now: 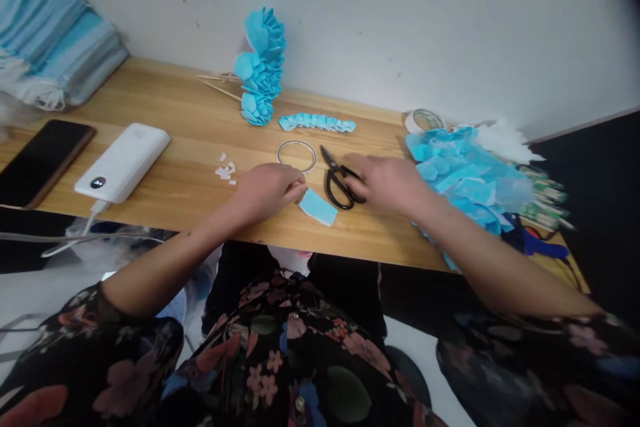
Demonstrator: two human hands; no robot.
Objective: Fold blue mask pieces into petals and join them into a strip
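Observation:
My left hand (267, 190) pinches a small light-blue paper piece (319, 207) near the front edge of the wooden table (175, 120). My right hand (387, 181) rests on the handles of black scissors (337, 180) lying flat just to the right; its fingers are partly curled and smeared. A thin ring (296, 155) lies just beyond the left hand. A blue petal flower on sticks (260, 67) and a strip of folded blue petals (317, 122) lie farther back.
A heap of blue paper scraps (463, 177) and a tape roll (424, 121) sit at the right. A white power bank (123, 161), a dark phone (43, 161), tiny white scraps (226, 168) and a stack of blue masks (50, 40) lie at the left.

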